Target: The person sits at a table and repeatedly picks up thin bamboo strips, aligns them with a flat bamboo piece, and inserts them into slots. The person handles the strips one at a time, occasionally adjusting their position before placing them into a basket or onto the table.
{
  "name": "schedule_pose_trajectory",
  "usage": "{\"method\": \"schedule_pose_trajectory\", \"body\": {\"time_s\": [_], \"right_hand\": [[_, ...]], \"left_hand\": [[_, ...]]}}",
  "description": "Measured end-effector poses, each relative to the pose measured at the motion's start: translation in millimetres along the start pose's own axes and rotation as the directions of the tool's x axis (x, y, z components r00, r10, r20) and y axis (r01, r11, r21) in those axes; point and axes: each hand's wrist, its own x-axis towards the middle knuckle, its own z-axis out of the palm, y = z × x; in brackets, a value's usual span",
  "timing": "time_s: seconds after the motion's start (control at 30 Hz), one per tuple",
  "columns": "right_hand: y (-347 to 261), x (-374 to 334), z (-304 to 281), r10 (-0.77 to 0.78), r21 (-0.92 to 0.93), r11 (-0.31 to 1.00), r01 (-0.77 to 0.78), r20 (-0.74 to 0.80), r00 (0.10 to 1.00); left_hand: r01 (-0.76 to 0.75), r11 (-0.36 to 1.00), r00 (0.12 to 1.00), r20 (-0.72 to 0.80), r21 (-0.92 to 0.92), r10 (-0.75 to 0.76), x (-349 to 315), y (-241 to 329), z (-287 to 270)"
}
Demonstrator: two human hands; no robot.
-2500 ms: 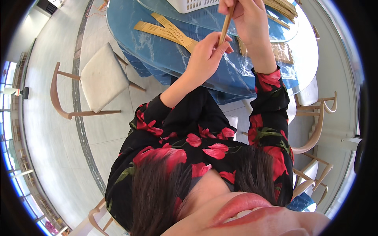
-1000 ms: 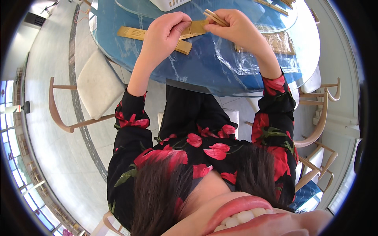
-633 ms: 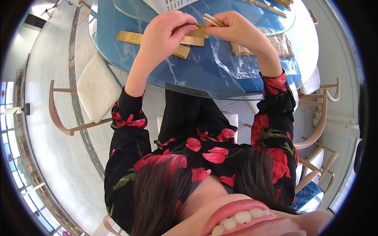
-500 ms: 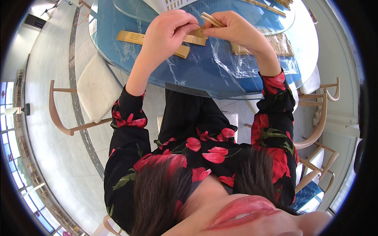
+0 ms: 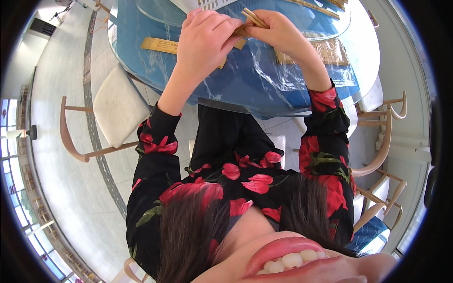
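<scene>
Both my hands meet above the blue glass-topped table (image 5: 245, 85). My right hand (image 5: 278, 33) is closed on a pair of light wooden chopsticks (image 5: 252, 18), whose ends stick out up and to the left. My left hand (image 5: 205, 40) pinches a tan paper sleeve (image 5: 239, 35) right next to the chopsticks, fingertips touching the right hand. Whether the sticks are inside the sleeve is hidden by the fingers. Another tan sleeve (image 5: 160, 45) lies flat on the table to the left of my left hand.
A crinkled clear plastic sheet (image 5: 283, 70) covers part of the table, with more tan sleeves (image 5: 330, 49) under my right forearm. A white slotted basket (image 5: 210, 4) stands at the far edge. Wooden chairs stand at the left (image 5: 108, 113) and at the right (image 5: 382, 141).
My right hand has brought the chopsticks down from upright to nearly level, and my left hand has closed in on them with the sleeve. Over the last second the hands barely shifted.
</scene>
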Motion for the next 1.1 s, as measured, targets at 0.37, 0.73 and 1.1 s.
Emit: {"method": "schedule_pose_trajectory", "body": {"time_s": [0.37,0.73,1.1], "right_hand": [[21,6,2,-0.021,-0.110,0.994,0.016,-0.039,0.999],[-1,-4,-2,-0.077,-0.514,0.857,0.048,-0.036,0.996],[4,-17,0,-0.117,-0.504,0.852,0.141,0.080,0.990]], "left_hand": [[0.130,0.981,0.989,0.095,-0.141,-0.118,-7,5,12],[0.292,0.938,0.949,0.176,-0.188,-0.260,-9,-1,9],[0.256,0.950,0.954,0.206,-0.176,-0.219,-8,-4,1]]}}
